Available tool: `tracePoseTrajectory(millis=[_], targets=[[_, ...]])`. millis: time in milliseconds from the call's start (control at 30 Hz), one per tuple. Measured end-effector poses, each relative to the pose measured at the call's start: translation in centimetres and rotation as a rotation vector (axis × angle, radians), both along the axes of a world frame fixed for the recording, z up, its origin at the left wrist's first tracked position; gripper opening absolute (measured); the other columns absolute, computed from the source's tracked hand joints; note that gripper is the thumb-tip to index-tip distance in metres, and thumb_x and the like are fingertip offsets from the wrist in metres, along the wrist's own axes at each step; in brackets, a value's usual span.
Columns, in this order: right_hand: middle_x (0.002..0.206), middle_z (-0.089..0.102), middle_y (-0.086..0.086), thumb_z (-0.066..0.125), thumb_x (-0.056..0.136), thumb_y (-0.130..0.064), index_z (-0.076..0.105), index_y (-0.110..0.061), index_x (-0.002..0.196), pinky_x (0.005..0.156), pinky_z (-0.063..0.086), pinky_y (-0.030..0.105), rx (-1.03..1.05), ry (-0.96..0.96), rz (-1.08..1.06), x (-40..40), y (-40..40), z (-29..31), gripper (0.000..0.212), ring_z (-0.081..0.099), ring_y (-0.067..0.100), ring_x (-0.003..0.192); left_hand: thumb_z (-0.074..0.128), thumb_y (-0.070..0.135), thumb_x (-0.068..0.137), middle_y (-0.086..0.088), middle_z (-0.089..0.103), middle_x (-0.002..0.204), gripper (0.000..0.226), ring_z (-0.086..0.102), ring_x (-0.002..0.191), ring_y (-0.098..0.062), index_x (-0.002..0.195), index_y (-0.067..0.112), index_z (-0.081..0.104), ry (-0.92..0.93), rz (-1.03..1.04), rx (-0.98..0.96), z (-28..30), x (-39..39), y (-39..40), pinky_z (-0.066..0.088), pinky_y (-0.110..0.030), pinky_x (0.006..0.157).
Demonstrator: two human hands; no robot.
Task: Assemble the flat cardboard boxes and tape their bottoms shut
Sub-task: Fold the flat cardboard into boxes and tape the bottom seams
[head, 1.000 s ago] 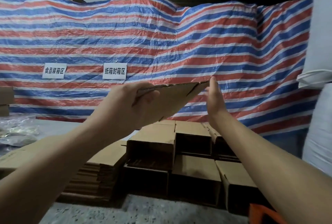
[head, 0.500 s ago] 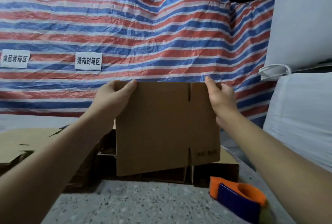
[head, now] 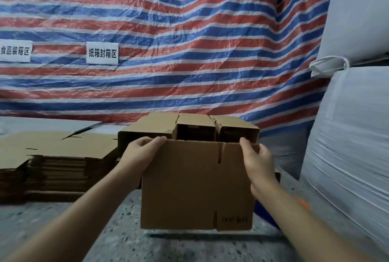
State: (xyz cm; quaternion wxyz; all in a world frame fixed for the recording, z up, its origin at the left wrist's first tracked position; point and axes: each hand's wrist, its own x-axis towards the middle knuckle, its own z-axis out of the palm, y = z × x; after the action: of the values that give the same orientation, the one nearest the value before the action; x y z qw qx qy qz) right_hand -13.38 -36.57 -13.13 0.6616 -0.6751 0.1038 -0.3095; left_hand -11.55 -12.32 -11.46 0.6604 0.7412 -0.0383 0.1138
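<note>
Flat box [head: 197, 186] stands upright on floor [head: 117, 238], w/ left hand [head: 145, 154] & right hand [head: 257, 162] gripping its top corners, prob. to push it open.

We have one view only — a wide-angle camera worn on the person's head, so there is no second view with which it could share any part of the scene. It faces forward and tilts down. Both forearms enter from the bottom corners and meet close in front of the lens at the flat cardboard box [head: 197, 186], which fills the lower middle. We look over its top edge to the assembled boxes [head: 189, 129] just behind, then to the striped tarp [head: 168, 30] filling the upper half — its stripes bow with the lens. The speckled floor [head: 117, 238] lies nearest us, below.
</note>
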Motion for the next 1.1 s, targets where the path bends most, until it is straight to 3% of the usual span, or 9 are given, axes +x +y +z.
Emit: tracePoseTrajectory(millis=[133, 233, 433, 667, 767, 833, 900, 1033, 1100], targets=[[0.117, 0.069, 0.011, 0.061, 0.094, -0.049, 0.061, -0.014, 0.126, 0.099, 0.052, 0.056, 0.04, 0.051, 0.032, 0.4, 0.1, -1.5, 0.047, 0.065, 0.032, 0.109, 0.063, 0.046, 0.091, -0.009, 0.071, 0.097, 0.031, 0.067, 0.094, -0.024, 0.101, 0.018, 0.07, 0.029, -0.023, 0.026, -1.5, 0.3, 0.4, 0.055, -0.043, 0.087], [0.138, 0.058, 0.013, 0.063, 0.092, -0.051, 0.048, -0.013, 0.143, 0.106, 0.046, 0.057, 0.116, 0.09, 0.06, 0.8, -0.2, -1.1, 0.066, 0.056, 0.036, 0.126, 0.064, 0.043, 0.09, -0.01, 0.073, 0.094, 0.03, 0.068, 0.09, -0.023, 0.099, 0.016, 0.072, 0.063, -0.097, 0.12, -0.4, 0.9, 1.2, 0.051, -0.035, 0.075], [0.147, 0.052, 0.011, 0.06, 0.09, -0.062, 0.042, -0.016, 0.149, 0.111, 0.041, 0.057, 0.167, 0.08, 0.102, 0.6, 0.3, -1.5, 0.077, 0.05, 0.034, 0.133, 0.062, 0.03, 0.094, -0.006, 0.074, 0.098, 0.018, 0.07, 0.092, -0.019, 0.105, 0.021, 0.073, 0.027, -0.248, 0.204, 1.1, 1.8, 2.0, 0.053, -0.026, 0.068], [0.137, 0.059, 0.013, 0.058, 0.095, -0.052, 0.05, -0.012, 0.14, 0.109, 0.043, 0.057, 0.14, 0.051, 0.117, 0.2, 0.4, -1.8, 0.06, 0.055, 0.034, 0.126, 0.061, 0.025, 0.095, -0.01, 0.076, 0.093, 0.018, 0.073, 0.087, -0.023, 0.098, 0.02, 0.078, 0.106, -0.231, 0.071, 1.1, 1.4, 1.0, 0.058, -0.032, 0.065], [0.118, 0.067, 0.017, 0.052, 0.097, -0.05, 0.061, -0.012, 0.12, 0.104, 0.046, 0.057, 0.078, 0.0, 0.179, 0.1, 0.1, -1.1, 0.045, 0.063, 0.032, 0.11, 0.056, 0.022, 0.098, -0.005, 0.074, 0.098, 0.022, 0.069, 0.09, -0.019, 0.113, 0.024, 0.072, 0.091, -0.157, -0.017, 1.5, 1.3, 0.0, 0.054, -0.027, 0.059], [0.11, 0.068, 0.018, 0.05, 0.09, -0.056, 0.062, -0.012, 0.117, 0.095, 0.052, 0.051, 0.047, -0.035, 0.328, 0.0, -0.3, -0.5, 0.053, 0.066, 0.032, 0.105, 0.048, 0.017, 0.101, -0.002, 0.067, 0.106, 0.034, 0.066, 0.089, -0.017, 0.131, 0.03, 0.06, 0.07, -0.155, -0.109, 1.7, 1.0, -0.8, 0.053, -0.024, 0.054], [0.092, 0.068, 0.016, 0.049, 0.086, -0.056, 0.065, -0.011, 0.105, 0.074, 0.059, 0.039, 0.027, -0.009, 0.525, 0.2, -0.8, -0.2, 0.051, 0.069, 0.028, 0.086, 0.043, 0.014, 0.103, -0.002, 0.065, 0.104, 0.04, 0.065, 0.077, -0.016, 0.135, 0.035, 0.054, 0.079, -0.167, -0.231, 1.5, 0.8, -1.6, 0.053, -0.024, 0.047], [0.069, 0.066, 0.007, 0.037, 0.098, -0.053, 0.069, -0.017, 0.075, 0.06, 0.056, 0.028, 0.061, 0.102, 0.634, 0.9, -1.9, -1.9, 0.054, 0.067, 0.017, 0.064, 0.048, 0.03, 0.102, -0.002, 0.073, 0.065, 0.021, 0.068, 0.05, -0.015, 0.093, 0.028, 0.067, 0.158, -0.206, -0.316, -0.4, 0.1, -2.7, 0.051, -0.025, 0.041], [0.074, 0.069, 0.007, 0.038, 0.095, -0.059, 0.074, -0.022, 0.07, 0.062, 0.057, 0.03, 0.07, 0.099, 0.636, 1.2, -2.4, -2.4, 0.057, 0.069, 0.018, 0.069, 0.051, 0.04, 0.099, -0.005, 0.073, 0.066, 0.027, 0.07, 0.054, -0.016, 0.088, 0.026, 0.071, 0.164, -0.237, -0.295, -1.1, 0.3, -2.6, 0.055, -0.027, 0.047]])
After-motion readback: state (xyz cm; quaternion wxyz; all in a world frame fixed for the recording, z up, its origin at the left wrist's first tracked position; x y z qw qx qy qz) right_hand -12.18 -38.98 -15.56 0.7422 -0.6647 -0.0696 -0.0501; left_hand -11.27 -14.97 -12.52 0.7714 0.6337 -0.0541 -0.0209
